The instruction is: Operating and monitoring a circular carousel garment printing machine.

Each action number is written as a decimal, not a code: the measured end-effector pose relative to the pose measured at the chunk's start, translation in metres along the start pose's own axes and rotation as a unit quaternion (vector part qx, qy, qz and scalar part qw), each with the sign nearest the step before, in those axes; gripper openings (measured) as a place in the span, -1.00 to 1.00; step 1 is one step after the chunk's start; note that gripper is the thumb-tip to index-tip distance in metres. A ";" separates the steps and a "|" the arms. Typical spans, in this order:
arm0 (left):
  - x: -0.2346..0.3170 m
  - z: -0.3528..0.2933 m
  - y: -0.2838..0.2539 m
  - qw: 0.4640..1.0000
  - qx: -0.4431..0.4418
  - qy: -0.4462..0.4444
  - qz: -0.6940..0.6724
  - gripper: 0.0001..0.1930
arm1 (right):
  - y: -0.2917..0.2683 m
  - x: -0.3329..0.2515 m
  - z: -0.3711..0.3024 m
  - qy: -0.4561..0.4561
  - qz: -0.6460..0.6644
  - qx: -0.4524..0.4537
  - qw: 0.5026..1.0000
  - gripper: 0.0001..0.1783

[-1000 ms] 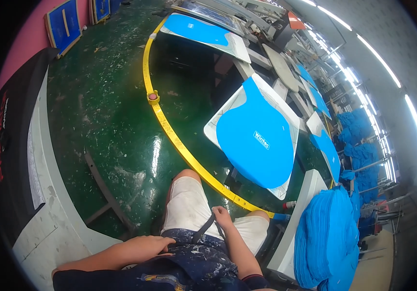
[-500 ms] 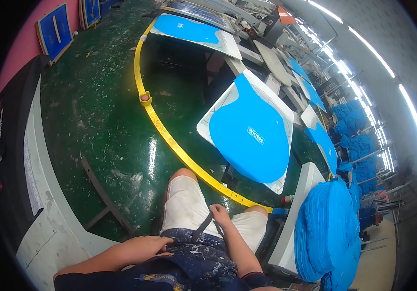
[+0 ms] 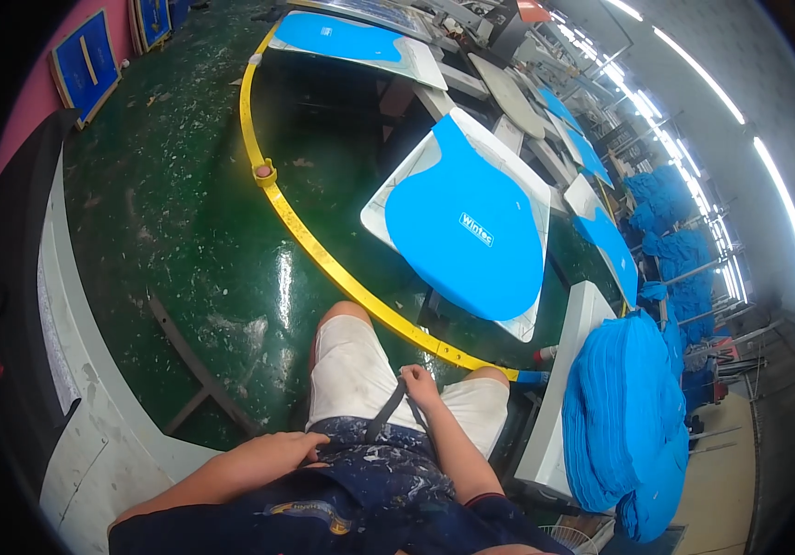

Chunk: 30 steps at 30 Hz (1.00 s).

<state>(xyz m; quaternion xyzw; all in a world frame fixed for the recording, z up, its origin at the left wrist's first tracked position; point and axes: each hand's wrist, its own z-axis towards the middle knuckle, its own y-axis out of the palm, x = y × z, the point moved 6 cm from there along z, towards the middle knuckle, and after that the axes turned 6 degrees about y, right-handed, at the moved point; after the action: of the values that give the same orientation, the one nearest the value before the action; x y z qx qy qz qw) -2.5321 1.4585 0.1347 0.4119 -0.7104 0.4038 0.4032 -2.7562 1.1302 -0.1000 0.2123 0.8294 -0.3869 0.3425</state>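
Note:
My left hand (image 3: pixel 288 450) lies against my paint-spattered dark shirt (image 3: pixel 388 458) at the waist, fingers loosely stretched and holding nothing I can see. Over my white shorts (image 3: pixel 351 370), my right hand (image 3: pixel 420 383) is closed at the upper end of a dark strap (image 3: pixel 385 416) that hangs from the waist. Ahead of my knees, a blue fabric piece (image 3: pixel 467 227) with a small white print lies flat on a white platen (image 3: pixel 381 205). Neither hand touches it.
A curved yellow rail (image 3: pixel 323 268) runs just beyond my knees. On my right, a thick stack of blue fabric pieces (image 3: pixel 615 416) rests on a white stand (image 3: pixel 555 398). More platens with blue pieces (image 3: pixel 342 37) stand farther off. Framed screens (image 3: pixel 87 67) lean against a pink wall.
The platen, rail and fabric stack appear slightly higher and farther left in the view. My hands keep nearly the same place and pose.

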 end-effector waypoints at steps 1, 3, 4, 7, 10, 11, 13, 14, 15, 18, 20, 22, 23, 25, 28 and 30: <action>-0.002 0.000 0.002 1.000 -0.007 -0.013 -0.005 -0.52 | -0.001 0.004 -0.001 0.003 0.000 0.005 1.000 -0.65; -0.009 0.001 0.005 1.000 -0.006 -0.009 -0.002 -0.51 | -0.005 0.008 0.004 -0.002 -0.002 0.009 1.000 -0.66; -0.011 0.003 0.006 1.000 -0.007 -0.008 -0.003 -0.50 | -0.004 0.009 0.003 -0.004 -0.005 0.009 1.000 -0.66; -0.012 0.012 0.006 1.000 -0.007 -0.004 -0.002 -0.47 | -0.003 0.009 0.005 -0.003 -0.034 -0.003 0.999 -0.63; -0.023 0.011 0.010 1.000 -0.007 0.005 0.004 -0.45 | -0.001 0.010 0.003 -0.010 -0.073 0.011 0.997 -0.57; -0.026 0.011 0.010 1.000 -0.007 0.003 0.004 -0.44 | 0.003 0.006 0.000 0.018 -0.081 -0.004 0.997 -0.57; -0.035 0.012 0.015 1.000 -0.010 0.002 0.007 -0.42 | 0.002 -0.002 -0.004 0.032 -0.076 -0.011 0.997 -0.57; -0.028 0.021 0.011 1.000 -0.013 0.002 0.010 -0.41 | 0.001 -0.002 -0.004 0.046 -0.073 -0.018 0.996 -0.57; -0.034 0.022 0.014 1.000 -0.017 0.002 0.012 -0.40 | -0.001 -0.002 -0.002 0.068 -0.076 -0.014 0.995 -0.53; -0.047 0.023 0.018 0.999 -0.031 -0.002 0.022 -0.38 | -0.012 -0.001 0.000 0.067 -0.154 0.044 0.985 -0.49; -0.053 0.025 0.018 0.999 -0.039 -0.006 0.029 -0.36 | -0.017 0.006 0.001 0.086 -0.145 0.060 0.984 -0.45; -0.064 0.030 0.022 0.999 -0.046 -0.007 0.026 -0.28 | -0.025 0.012 0.000 0.130 -0.112 0.080 0.982 -0.45; -0.069 0.030 0.024 0.999 -0.049 -0.006 0.016 -0.21 | -0.025 0.013 -0.002 0.147 -0.092 0.077 0.982 -0.45; -0.074 0.030 0.027 0.998 -0.059 -0.024 0.014 -0.22 | -0.023 0.014 -0.005 0.150 -0.083 0.078 0.982 -0.45; -0.088 0.026 0.036 0.996 -0.072 -0.053 -0.005 -0.24 | -0.014 0.016 -0.011 0.157 -0.039 0.066 0.985 -0.48; -0.075 0.013 0.034 0.997 -0.049 -0.050 -0.017 -0.24 | -0.008 0.016 -0.022 0.261 0.143 0.048 0.953 -0.46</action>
<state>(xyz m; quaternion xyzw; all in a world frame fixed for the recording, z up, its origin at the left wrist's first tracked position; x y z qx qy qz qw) -2.5414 1.4780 0.0541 0.4231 -0.7418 0.3405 0.3935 -2.7805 1.1441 -0.0972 0.4387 0.8312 -0.3043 0.1555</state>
